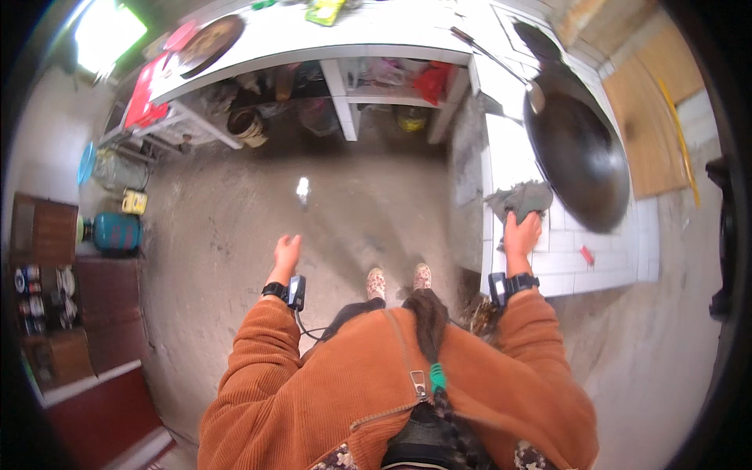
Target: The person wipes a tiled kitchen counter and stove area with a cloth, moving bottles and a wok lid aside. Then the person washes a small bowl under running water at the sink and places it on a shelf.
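Observation:
My right hand (523, 234) grips a crumpled grey cloth (520, 198) at the inner edge of the white tiled stove top (564, 273). Just beyond the cloth sits a large dark wok (578, 153), tilted in appearance by the lens. A ladle (534, 97) with a long handle lies against the wok's rim. To the right of my right hand is a small red object (587, 255) on the tiles. My left hand (287, 252) hangs over the floor, holding nothing that I can see, its fingers loosely curled.
Ahead runs a white counter (376, 35) bearing a round pan or tray (211, 46). Shelves below hold bags, a bucket (249, 126) and a yellowish container (412, 117). At left stand a teal gas cylinder (117, 231) and a wooden cabinet (111, 299). Wooden boards (646, 123) lean behind the wok.

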Demonstrator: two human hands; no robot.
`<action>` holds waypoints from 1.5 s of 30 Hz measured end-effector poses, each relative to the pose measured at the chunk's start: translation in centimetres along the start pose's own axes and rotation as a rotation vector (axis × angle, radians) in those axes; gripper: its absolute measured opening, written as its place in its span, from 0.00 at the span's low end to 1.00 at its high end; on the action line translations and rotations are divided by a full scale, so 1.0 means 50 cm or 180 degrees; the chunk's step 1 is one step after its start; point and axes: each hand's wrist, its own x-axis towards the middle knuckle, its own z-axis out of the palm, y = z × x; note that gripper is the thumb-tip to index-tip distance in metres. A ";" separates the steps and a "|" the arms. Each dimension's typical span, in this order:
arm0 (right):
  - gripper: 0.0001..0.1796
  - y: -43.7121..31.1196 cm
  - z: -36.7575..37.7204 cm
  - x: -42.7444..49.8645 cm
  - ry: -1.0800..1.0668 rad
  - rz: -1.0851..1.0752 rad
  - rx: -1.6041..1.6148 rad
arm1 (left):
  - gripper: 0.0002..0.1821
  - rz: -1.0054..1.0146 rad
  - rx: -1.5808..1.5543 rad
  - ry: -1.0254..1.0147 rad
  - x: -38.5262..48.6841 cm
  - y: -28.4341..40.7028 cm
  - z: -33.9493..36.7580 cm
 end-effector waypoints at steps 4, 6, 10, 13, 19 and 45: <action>0.27 -0.136 0.064 0.092 -0.0149 -0.0690 0.0045 | 0.34 -0.0395 -0.0381 0.0412 -0.080 -0.105 -0.079; 0.27 -0.206 0.096 0.092 -0.0769 -0.1526 0.0151 | 0.33 -0.0770 -0.0970 0.0490 -0.140 -0.111 -0.096; 0.27 -0.379 0.201 -0.079 -0.2814 -0.1221 0.1383 | 0.32 -0.0715 -0.1310 0.0469 -0.240 -0.046 -0.133; 0.26 -0.486 0.213 -0.202 -0.3890 -0.1199 0.2470 | 0.31 -0.0481 -0.1663 0.0607 -0.327 0.024 -0.158; 0.22 -0.670 0.045 -0.311 -0.5512 -0.0579 0.3614 | 0.32 -0.0120 -0.2213 -0.0020 -0.380 0.175 -0.215; 0.15 -1.188 0.223 -0.753 -0.6514 0.0018 0.2749 | 0.11 0.0011 -0.3819 0.2306 -0.090 -0.179 -0.668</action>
